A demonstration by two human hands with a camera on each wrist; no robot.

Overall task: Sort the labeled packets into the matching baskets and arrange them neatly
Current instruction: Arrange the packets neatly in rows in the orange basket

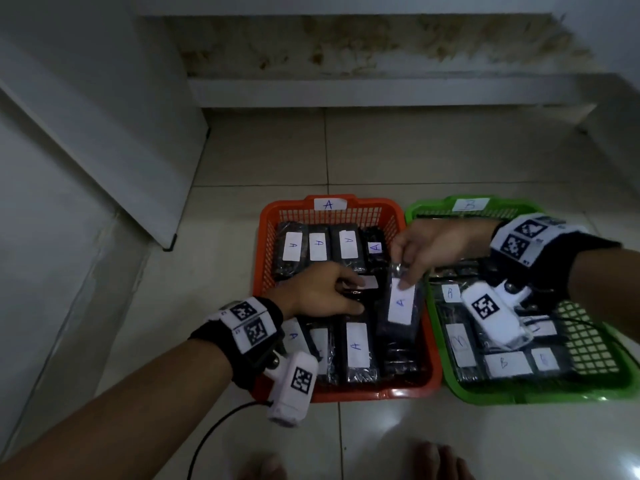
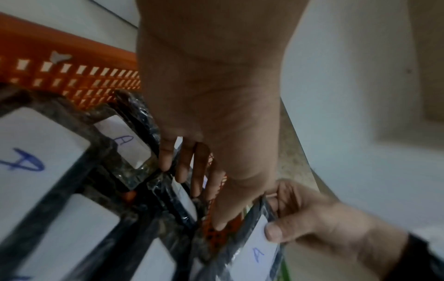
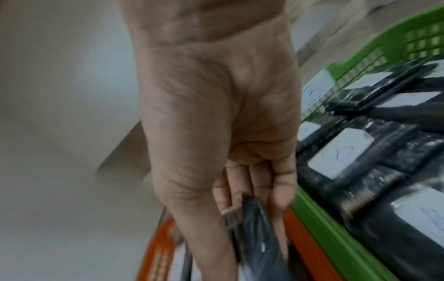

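Right hand [image 1: 429,247] pinches an A packet [image 1: 398,317] by its top end, over the right side of the orange basket [image 1: 346,393].

Packet hangs below the right fingers [image 2: 273,231], thumb on its white label — lower end among the other A packets [image 1: 356,348] in the basket. Left hand [image 1: 318,292] lies just left of it, fingers [image 2: 182,171] straight and loosely spread, tips touching packets in the basket's middle, holding nothing. Green basket [image 1: 519,396] marked B sits under the right wrist, touching the orange one on the tiled floor [image 1: 381,438] — B packets [image 1: 505,363] inside.
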